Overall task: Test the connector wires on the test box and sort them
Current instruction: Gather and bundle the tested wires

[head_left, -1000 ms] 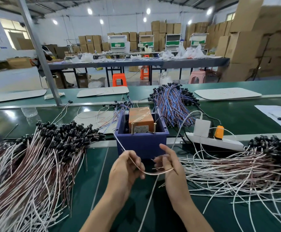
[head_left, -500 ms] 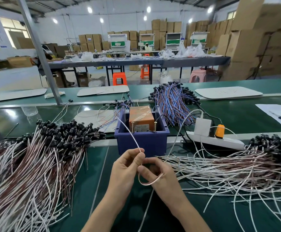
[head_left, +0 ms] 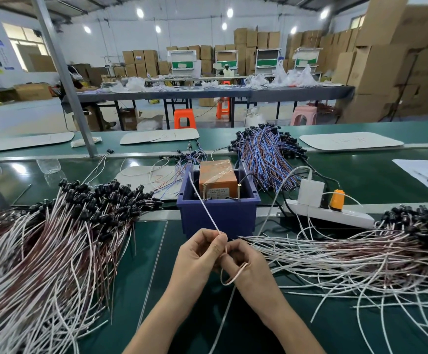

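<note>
Right hand nearer left hand, wire tip unseen.

You've brought your right hand in against your left hand; the wire that sagged between them now loops round your right fingers.
</note>
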A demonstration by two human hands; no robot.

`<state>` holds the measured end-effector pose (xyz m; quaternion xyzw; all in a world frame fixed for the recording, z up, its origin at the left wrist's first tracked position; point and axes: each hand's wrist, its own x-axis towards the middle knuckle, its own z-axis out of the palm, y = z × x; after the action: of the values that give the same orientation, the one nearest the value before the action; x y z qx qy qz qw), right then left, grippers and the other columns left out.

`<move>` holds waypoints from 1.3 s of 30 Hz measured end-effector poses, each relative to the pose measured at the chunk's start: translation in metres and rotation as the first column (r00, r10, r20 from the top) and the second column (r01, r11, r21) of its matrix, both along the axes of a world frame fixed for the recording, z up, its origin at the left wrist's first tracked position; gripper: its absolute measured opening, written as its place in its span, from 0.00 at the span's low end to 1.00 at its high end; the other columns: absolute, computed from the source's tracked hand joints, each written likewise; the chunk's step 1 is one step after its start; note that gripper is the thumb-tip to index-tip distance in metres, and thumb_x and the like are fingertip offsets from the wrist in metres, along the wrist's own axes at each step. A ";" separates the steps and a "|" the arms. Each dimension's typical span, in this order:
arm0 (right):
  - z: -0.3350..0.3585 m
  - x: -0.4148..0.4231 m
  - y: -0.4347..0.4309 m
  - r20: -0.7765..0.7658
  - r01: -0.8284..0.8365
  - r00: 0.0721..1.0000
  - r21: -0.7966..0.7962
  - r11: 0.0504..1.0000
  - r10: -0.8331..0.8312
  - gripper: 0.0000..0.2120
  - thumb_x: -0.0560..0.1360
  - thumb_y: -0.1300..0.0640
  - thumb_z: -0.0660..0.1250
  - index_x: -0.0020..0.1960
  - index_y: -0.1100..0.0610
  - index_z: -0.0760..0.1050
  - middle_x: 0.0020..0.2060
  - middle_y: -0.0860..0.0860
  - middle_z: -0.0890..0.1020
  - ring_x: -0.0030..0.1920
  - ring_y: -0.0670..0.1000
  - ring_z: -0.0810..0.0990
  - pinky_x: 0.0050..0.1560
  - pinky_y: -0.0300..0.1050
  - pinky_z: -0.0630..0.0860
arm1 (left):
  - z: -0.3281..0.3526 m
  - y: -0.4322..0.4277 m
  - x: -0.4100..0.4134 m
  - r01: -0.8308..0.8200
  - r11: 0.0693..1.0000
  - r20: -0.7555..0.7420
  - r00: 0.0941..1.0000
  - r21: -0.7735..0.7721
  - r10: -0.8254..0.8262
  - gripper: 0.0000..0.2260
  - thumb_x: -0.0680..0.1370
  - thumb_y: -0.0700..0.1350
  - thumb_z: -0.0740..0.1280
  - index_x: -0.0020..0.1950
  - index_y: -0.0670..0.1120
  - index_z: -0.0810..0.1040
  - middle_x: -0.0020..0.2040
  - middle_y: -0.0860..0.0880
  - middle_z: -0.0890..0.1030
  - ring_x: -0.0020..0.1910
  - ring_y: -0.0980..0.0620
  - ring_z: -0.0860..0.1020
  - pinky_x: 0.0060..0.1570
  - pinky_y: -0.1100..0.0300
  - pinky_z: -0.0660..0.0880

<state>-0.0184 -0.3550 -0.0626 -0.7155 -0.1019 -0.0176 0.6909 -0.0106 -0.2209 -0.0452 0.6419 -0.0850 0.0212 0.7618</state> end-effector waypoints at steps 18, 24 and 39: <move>0.012 0.007 -0.011 -0.136 -0.135 0.979 0.133 0.982 0.153 0.04 0.79 0.61 0.68 0.47 0.60 0.77 0.26 0.44 0.79 0.22 0.39 0.73 0.24 0.29 0.67 | 0.002 -0.002 -0.003 -0.120 0.981 0.237 0.968 0.154 0.081 0.05 0.76 0.41 0.66 0.47 0.51 0.77 0.43 0.46 0.82 0.42 0.52 0.80 0.43 0.61 0.77; 0.007 0.008 -0.008 -0.135 -0.042 0.990 0.067 0.997 0.051 0.06 0.78 0.60 0.70 0.44 0.57 0.76 0.26 0.44 0.79 0.23 0.39 0.73 0.26 0.29 0.68 | 0.003 0.002 0.000 -0.153 0.987 0.235 0.962 0.053 0.137 0.10 0.81 0.51 0.63 0.47 0.50 0.83 0.47 0.46 0.84 0.44 0.51 0.81 0.42 0.59 0.78; -0.004 0.013 -0.010 0.010 0.308 0.950 0.116 0.944 -0.311 0.07 0.80 0.48 0.66 0.45 0.49 0.77 0.36 0.49 0.83 0.31 0.42 0.76 0.33 0.35 0.70 | 0.008 0.054 0.023 -0.239 0.865 -0.166 0.969 -0.441 0.183 0.19 0.82 0.49 0.57 0.30 0.49 0.63 0.24 0.53 0.56 0.22 0.55 0.51 0.18 0.62 0.53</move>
<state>-0.0059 -0.3646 -0.0667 -0.6820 0.0030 -0.1416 0.7175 0.0121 -0.1666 -0.0367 0.4498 0.0386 0.0858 0.8881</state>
